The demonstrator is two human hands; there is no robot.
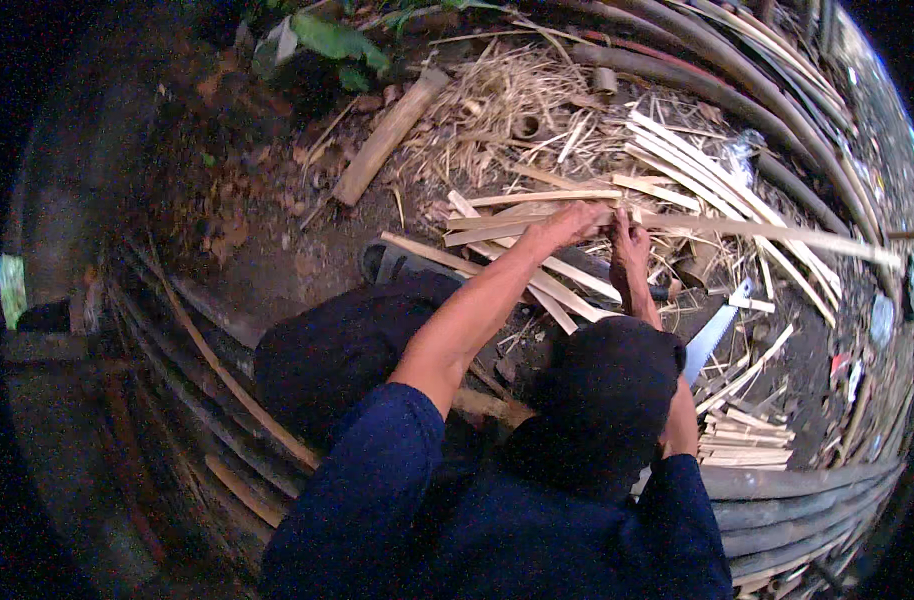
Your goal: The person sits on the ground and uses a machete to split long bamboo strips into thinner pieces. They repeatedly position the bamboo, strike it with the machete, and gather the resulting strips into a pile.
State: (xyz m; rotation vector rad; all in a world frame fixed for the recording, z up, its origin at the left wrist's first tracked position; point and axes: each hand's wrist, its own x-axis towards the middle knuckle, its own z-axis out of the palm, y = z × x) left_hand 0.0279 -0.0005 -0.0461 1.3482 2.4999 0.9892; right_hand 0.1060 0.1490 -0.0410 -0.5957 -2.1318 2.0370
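A long, pale bamboo strip [762, 229] stretches out to the right from where my hands meet. My left hand [579, 222] is closed around its near part, fingers curled. Right beside it, my right hand [631, 243] pinches the same strip with thumb and fingers. Whether a small tool is also in my right hand cannot be made out. More loose bamboo strips [567, 290] lie crossed below my hands, and a fan of split strips [717, 185] spreads beyond them on the right.
A hand saw [712, 335] lies right of my right forearm. A stack of short strips [745, 445] sits lower right. Shavings [507, 100] cover the far ground beside a wooden piece [389, 138]. Long bamboo poles [717, 85] curve along the far right; others [797, 510] lie near.
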